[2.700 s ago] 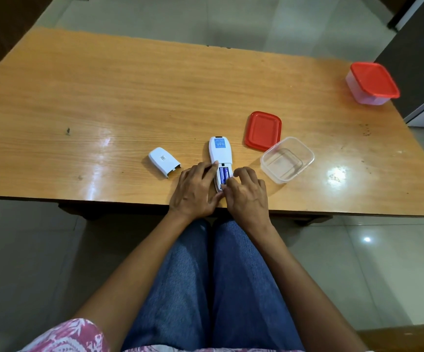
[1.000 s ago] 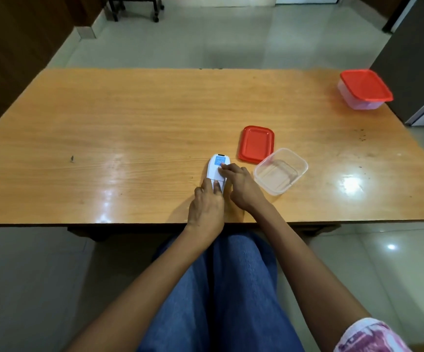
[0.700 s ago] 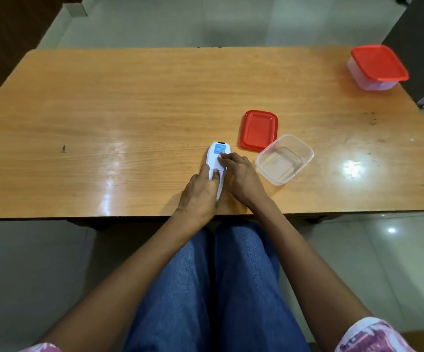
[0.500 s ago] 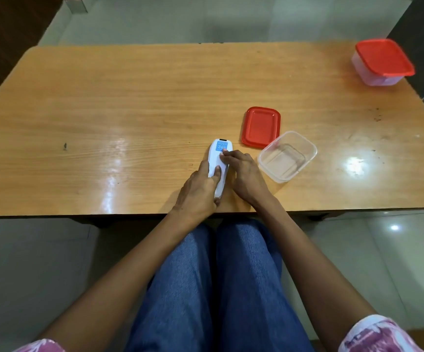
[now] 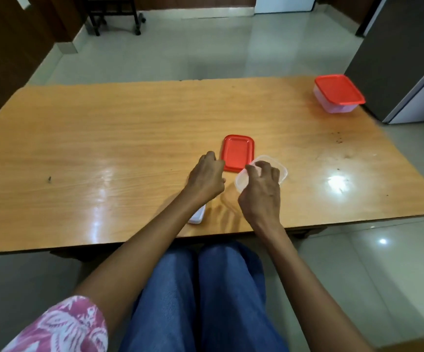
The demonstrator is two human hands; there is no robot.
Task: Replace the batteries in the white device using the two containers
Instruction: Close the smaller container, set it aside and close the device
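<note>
Right hand (image 5: 259, 191), fingers spread wide, is reaching over the light, slippery clear container (image 5: 283, 171); grabbing its rim looks best.

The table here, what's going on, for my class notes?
A seated person works at the wooden table. Their left hand reaches toward the loose red lid, and their right hand hovers over the open clear container. The white device lies under the left forearm. A second, lidded container sits at the far right corner.
</note>
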